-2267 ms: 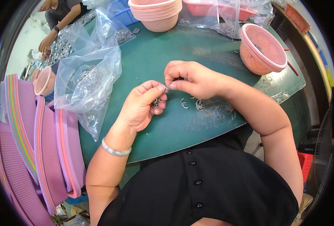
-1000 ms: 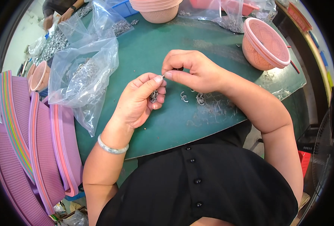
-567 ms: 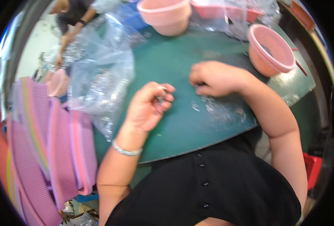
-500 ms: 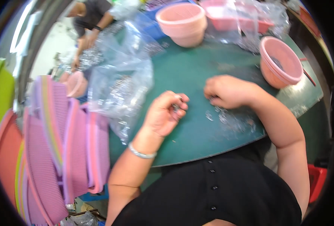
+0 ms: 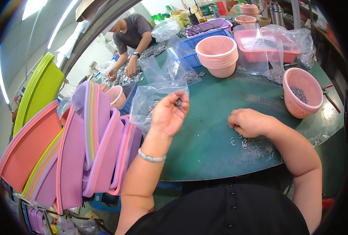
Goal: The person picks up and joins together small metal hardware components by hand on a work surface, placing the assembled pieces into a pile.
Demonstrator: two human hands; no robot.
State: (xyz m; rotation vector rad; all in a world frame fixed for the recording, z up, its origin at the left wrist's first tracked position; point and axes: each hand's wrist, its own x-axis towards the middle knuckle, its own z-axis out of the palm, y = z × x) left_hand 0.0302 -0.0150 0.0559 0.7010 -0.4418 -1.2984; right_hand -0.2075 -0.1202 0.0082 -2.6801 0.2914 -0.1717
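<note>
Several grey crescents (image 5: 244, 143) lie by right hand (image 5: 249, 122) (grip unclear), left hand (image 5: 170, 115) clasping small grey pieces (image 5: 178, 102)

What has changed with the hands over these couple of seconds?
The left hand and right hand, earlier meeting at the fingertips, have parted. The left, still cupping small metal pieces, has moved toward the clear bag; the right has moved to the loose metal rings. The stack of pink baskets stayed put.

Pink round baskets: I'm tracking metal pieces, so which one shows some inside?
The pink basket at the right of the green table, beyond the right hand. Metal pieces show inside it; none are visible in the others, such as the stack.
</note>
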